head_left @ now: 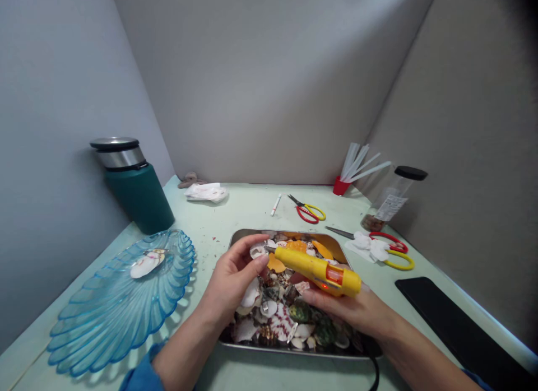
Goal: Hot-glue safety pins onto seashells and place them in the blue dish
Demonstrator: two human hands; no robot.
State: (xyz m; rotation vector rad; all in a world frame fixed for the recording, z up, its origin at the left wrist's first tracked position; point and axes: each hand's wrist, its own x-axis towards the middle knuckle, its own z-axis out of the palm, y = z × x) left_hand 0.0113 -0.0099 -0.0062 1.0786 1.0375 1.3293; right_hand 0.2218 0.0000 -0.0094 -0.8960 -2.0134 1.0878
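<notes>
My right hand (357, 312) is wrapped round a yellow glue gun (317, 269) with an orange window, its nozzle pointing left. My left hand (233, 279) pinches a small pale shell (257, 251) right at the nozzle tip. Both hands hover over a metal tray (239, 237) heaped with several mixed seashells (286, 318). The gun's black cord (375, 374) drops off the near edge.
A blue shell-shaped glass dish (113, 307) with shells glued in it lies at left, a green flask (134, 186) behind it. Two red-and-yellow scissors (309, 212) (393, 251), a red cup of glue sticks (355, 170), a jar (393, 203), tissue (205, 192) and a black phone (454, 324) lie around.
</notes>
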